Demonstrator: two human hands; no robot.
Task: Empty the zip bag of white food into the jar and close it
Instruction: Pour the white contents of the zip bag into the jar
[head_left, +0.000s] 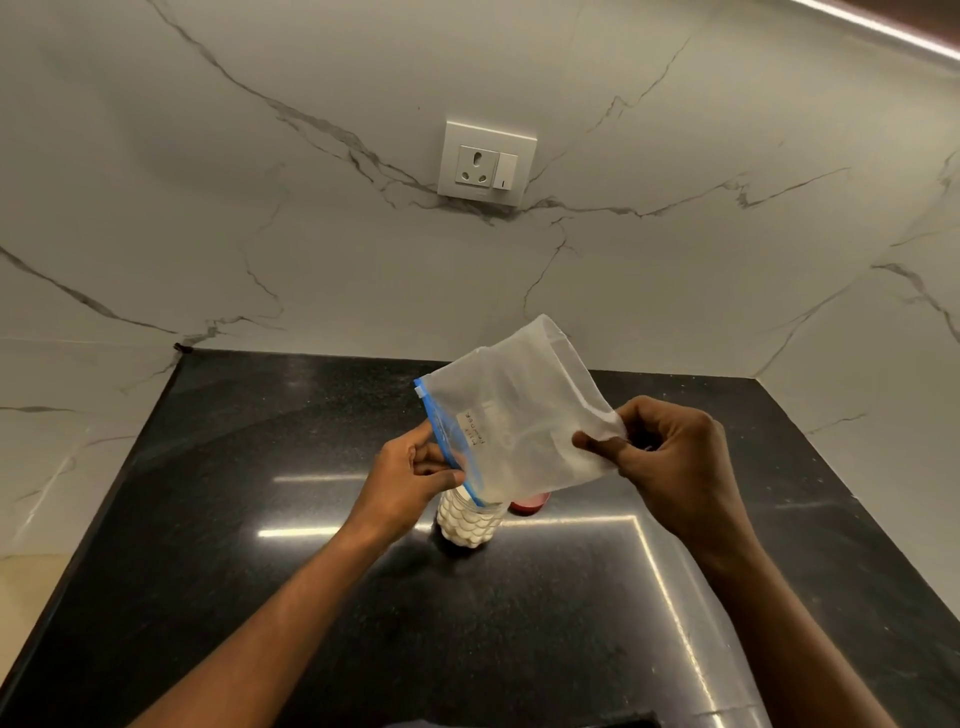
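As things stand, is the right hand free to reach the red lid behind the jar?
Probably not yet. The right hand is pinching the zip bag at its bottom corner, and the bag hangs over the red lid, which lies on the counter beside the jar. It would first have to release its grip.

Two bare forearms enter from the bottom edge, uncovered from the frame edge to the wrists; no sleeve cuff shows anywhere along them. The left hand (410, 480) and the right hand (670, 467) are both bare, without gloves. No ring, watch or band is visible on either wrist or on the fingers that show. Nails look short and unpainted.
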